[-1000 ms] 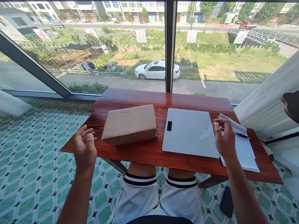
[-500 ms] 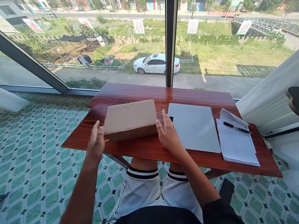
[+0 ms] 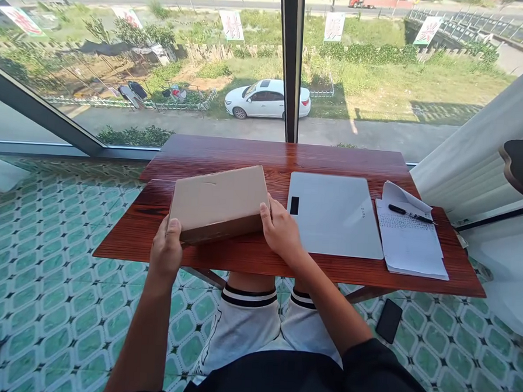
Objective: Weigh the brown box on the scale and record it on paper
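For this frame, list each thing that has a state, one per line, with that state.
Cardboard box: closed, flat on the table, gripped at both near corners.
Left hand: clasped on the box's near left corner.
Right hand: clasped on its near right corner.
White tablet: lying flat.
Pen: lying on the papers.
Phone: on the floor, screen dark.
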{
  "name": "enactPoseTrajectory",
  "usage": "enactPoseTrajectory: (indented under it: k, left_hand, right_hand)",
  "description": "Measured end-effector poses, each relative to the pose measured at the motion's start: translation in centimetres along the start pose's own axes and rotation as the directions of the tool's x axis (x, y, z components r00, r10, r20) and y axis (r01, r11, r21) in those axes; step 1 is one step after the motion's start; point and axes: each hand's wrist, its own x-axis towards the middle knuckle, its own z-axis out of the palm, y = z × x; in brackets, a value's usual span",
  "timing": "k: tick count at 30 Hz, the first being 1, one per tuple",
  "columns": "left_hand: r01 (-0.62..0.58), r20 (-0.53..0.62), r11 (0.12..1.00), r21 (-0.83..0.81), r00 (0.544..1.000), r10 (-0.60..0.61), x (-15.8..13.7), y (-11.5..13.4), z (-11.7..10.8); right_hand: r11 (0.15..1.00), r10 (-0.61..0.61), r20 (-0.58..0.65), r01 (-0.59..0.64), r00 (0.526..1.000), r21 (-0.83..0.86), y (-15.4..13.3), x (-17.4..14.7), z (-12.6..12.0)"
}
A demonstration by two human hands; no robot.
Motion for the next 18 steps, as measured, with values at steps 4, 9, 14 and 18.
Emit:
enactPoseTrajectory:
  k: [4,9,14,18]
  left_hand:
    - [0.015,0.0,0.997,-0.074,1.0,-0.015,-0.2,0.7,0.1]
    - [0.037,-0.021,0.996,-0.087,0.999,-0.039,-0.7,1.7,0.1]
    - [0.054,-0.041,0.997,-0.052,0.998,-0.057,-0.9,2.4,0.1]
    - [0.047,-0.059,0.997,-0.053,0.997,-0.05,-0.7,2.2,0.3]
  right_hand:
    - [1.0,-0.007,0.005,0.007,1.0,-0.016,-0.1,0.0,0.1]
    - [1.0,-0.008,0.003,0.008,1.0,-0.023,-0.4,0.1,0.2]
    - [0.999,0.033,0.016,-0.032,0.999,-0.021,-1.1,0.0,-0.2]
    - [0.999,0.052,0.005,-0.052,0.999,-0.014,-1.4,-0.1,-0.2]
